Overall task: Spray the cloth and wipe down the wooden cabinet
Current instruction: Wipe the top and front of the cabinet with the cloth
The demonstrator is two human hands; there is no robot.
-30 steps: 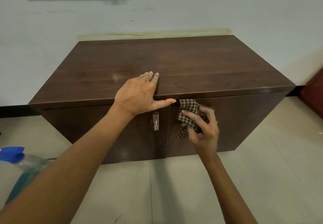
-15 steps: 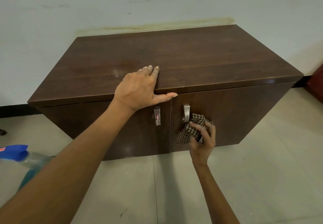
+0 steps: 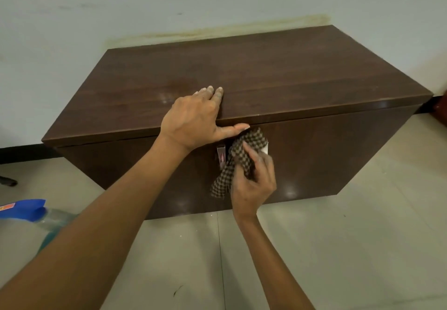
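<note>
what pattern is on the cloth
A small brown-and-cream check on the cloth, seen in the head view.

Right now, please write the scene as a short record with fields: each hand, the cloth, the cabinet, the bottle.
left hand: lies flat on the front edge of the cabinet top, thumb along the edge
right hand: grips the cloth and presses it on the cabinet front
cloth: checked brown, crumpled, over the right door handle, a tail hanging down
cabinet: dark wood, two doors shut, stands against the wall
left door handle: metal, partly visible beside the cloth
spray bottle: blue top, at lower left, partly behind the left arm, not held
</note>
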